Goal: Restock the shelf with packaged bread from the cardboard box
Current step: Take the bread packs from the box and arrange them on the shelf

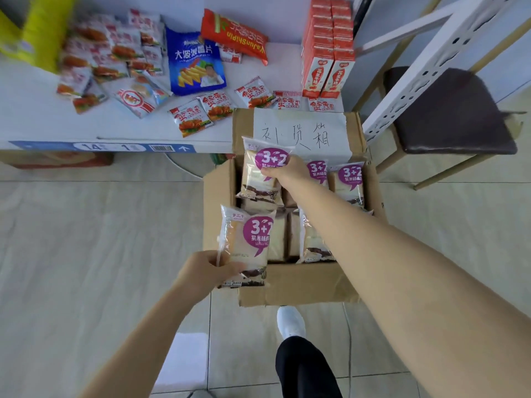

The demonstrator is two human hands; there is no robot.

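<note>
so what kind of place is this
Probably a small shop or a mock-up: the white shelf has a price-label strip, snack packets and drink cartons, and a cardboard box of packaged bread stands by it.

1. I see a white shelf [34, 110] with a price strip [109, 147] along its front edge.
2. At its far left corner sit yellow bags [43, 27], with a heap of small snack packets [106, 61] beside them.
3. Mid-shelf lie a blue crisp bag [195, 64] and, just beside it, a red bag [235, 35].
4. Red drink cartons [327, 58] are stacked at the right edge.
5. The tiled floor [86, 225] carries the cardboard box [296, 285] and a chair [451, 110].
</note>
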